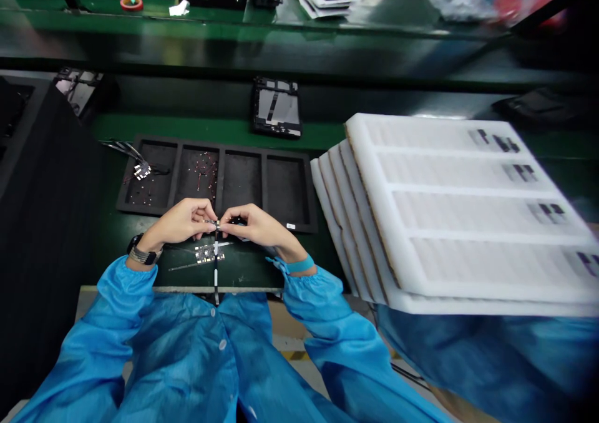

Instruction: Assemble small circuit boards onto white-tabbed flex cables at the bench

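Note:
My left hand (183,221) and my right hand (253,223) meet fingertip to fingertip over the green bench. Both pinch the top end of a thin black-and-white flex strip (216,267) that hangs down toward my blue coat. My left wrist carries a watch and my right wrist a blue band. Under the hands lie a small circuit part (206,252) and a pair of tweezers (185,265). Just beyond the hands sits a black tray (219,183) with four long compartments, and small wired parts lie in its two left ones.
A stack of white foam trays (449,217) fills the right side, resting near another person's blue sleeve (491,360). A tablet back shell (276,106) lies on the belt beyond. A black panel (42,223) stands at left. A red tape roll (131,2) sits far back.

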{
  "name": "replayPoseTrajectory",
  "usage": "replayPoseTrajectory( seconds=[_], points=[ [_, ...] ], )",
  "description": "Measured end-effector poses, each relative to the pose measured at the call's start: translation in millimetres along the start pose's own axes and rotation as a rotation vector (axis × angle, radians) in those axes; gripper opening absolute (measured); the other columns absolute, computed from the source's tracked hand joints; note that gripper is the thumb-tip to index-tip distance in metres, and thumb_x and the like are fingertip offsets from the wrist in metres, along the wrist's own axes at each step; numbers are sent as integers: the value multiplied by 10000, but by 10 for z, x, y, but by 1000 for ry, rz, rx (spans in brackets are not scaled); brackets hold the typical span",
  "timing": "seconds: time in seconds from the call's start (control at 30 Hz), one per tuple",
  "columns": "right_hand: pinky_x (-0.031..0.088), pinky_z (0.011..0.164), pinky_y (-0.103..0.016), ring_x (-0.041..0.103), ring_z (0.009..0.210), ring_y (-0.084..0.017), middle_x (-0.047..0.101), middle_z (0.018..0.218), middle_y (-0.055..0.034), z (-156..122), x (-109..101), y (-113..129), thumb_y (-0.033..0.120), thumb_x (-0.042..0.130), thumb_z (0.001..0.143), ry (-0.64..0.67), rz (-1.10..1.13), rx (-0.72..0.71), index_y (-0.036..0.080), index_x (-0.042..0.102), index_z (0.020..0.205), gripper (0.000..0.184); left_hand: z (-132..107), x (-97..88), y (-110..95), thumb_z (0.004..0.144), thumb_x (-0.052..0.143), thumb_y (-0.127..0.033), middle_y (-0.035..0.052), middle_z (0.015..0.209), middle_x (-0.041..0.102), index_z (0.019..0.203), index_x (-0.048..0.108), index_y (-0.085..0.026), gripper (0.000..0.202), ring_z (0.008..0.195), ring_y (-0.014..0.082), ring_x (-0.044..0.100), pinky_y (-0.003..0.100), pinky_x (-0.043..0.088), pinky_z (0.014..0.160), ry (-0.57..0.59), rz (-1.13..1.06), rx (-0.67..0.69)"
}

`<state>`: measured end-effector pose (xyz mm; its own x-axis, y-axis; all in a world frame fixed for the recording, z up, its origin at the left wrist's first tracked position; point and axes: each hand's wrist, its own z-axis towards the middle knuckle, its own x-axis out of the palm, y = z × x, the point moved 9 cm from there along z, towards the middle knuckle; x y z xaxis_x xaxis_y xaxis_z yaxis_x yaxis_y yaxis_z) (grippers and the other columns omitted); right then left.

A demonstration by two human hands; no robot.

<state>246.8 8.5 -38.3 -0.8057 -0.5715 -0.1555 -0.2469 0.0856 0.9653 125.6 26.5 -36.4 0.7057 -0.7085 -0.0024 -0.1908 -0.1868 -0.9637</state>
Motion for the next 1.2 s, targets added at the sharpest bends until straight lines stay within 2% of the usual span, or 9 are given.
replayPoseTrajectory(
  seconds=[0.23, 0.37, 0.63, 0.83, 1.2],
  points=[
    [476, 693, -263, 631, 703, -146, 766, 786, -39, -11, 3, 63, 314, 667, 941, -77, -136, -23, 156, 736, 853, 194, -1, -39, 60, 802, 784, -176, -5, 645, 676, 857, 623, -147, 173, 486, 98, 604, 191, 486, 481, -47, 25, -40],
    [485, 752, -280, 664, 764, -168, 777, 796, -43, -16, 18, 113, 289, 667, 934, -109, -190, -40, 161, 737, 840, 173, -14, -63, 67, 805, 785, -162, -5, 636, 676, 847, 625, -148, 166, 480, 98, 607, 185, 480, 474, -55, 41, -41],
    [418, 556, -258, 531, 581, -117, 776, 821, -60, 0, 84, -19, 511, 764, 885, -40, 61, 43, 150, 755, 912, 362, -53, -35, -14, 797, 801, -162, 13, 650, 694, 827, 629, -141, 177, 503, 96, 624, 182, 486, 500, -14, -34, -4],
    [393, 532, -243, 522, 582, -105, 772, 814, -61, 15, 103, -3, 541, 806, 852, -17, 138, 47, 146, 761, 898, 400, -55, -26, -15, 779, 825, -155, 26, 658, 711, 816, 625, -135, 204, 494, 90, 614, 174, 477, 488, -8, -62, -4],
    [400, 538, -256, 521, 574, -114, 766, 796, -60, 46, 159, -19, 590, 836, 809, 0, 137, 77, 154, 748, 880, 451, -92, -42, -14, 774, 834, -174, 44, 701, 735, 813, 635, -135, 206, 495, 91, 614, 181, 484, 484, 3, -52, -2]
  ],
)
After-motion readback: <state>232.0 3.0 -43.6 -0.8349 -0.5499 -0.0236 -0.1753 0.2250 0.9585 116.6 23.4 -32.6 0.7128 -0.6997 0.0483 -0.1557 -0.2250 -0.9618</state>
